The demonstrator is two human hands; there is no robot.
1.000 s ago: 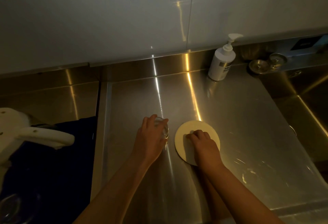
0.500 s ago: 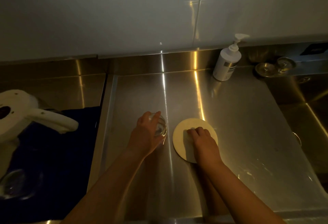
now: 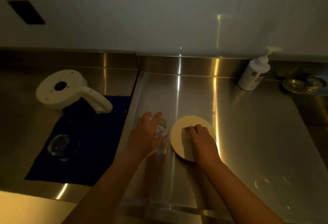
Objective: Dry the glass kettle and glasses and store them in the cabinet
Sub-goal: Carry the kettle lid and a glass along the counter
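Note:
My left hand [image 3: 147,134] grips a small clear glass [image 3: 161,128] standing on the steel draining board, fingers curled over its top. My right hand [image 3: 198,136] rests with curled fingers on a round cream lid [image 3: 184,124] lying flat just right of the glass, seeming to pinch its knob. At the left, the glass kettle [image 3: 61,88] with a white base and handle lies tipped over on a dark blue cloth [image 3: 92,145]. A second clear glass [image 3: 61,146] stands on that cloth, nearer to me.
A white pump bottle [image 3: 253,72] stands at the back right against the steel upstand. Beside it are two round metal pieces [image 3: 301,84]. White cabinet fronts [image 3: 159,10] rise behind the counter. A sink basin drops off at the far right.
The camera has swung left, so the kettle, blue cloth and second glass are in fuller view. Both hands stay on the glass and the lid, barely shifted.

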